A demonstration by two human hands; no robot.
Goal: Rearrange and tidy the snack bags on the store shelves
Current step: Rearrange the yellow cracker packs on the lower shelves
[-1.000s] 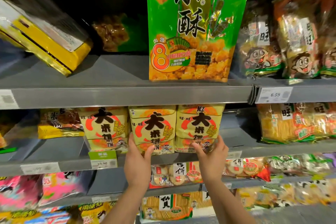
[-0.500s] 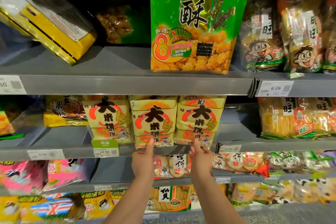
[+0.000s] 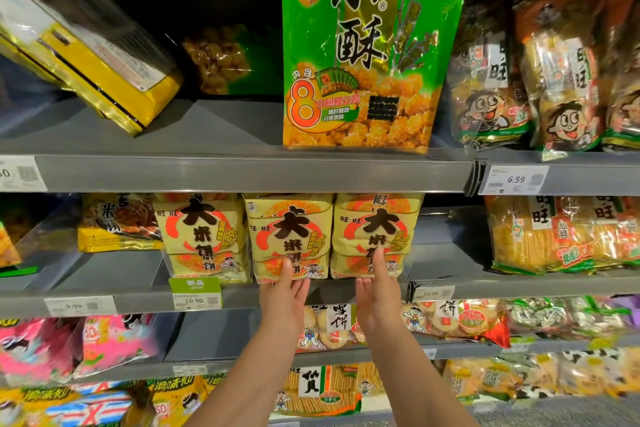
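Three pale yellow rice cracker bags stand side by side on the second shelf (image 3: 114, 270): a left bag (image 3: 204, 239), a middle bag (image 3: 289, 229) and a right bag (image 3: 375, 222). My left hand (image 3: 284, 295) reaches up with straight fingers, its fingertips pressing on the lower front of the middle bag. My right hand (image 3: 377, 288) does the same on the lower front of the right bag. Neither hand grips anything.
A tall green snack bag (image 3: 367, 55) stands on the top shelf, with a tilted yellow bag (image 3: 86, 52) to its left and cartoon-face bags (image 3: 554, 80) to its right. Orange cracker bags (image 3: 561, 236) fill the second shelf's right. More bags crowd the lower shelves.
Both hands have drawn inward from the bags' sides to their lower fronts, fingers now straight and pressing. The view has tilted slightly.
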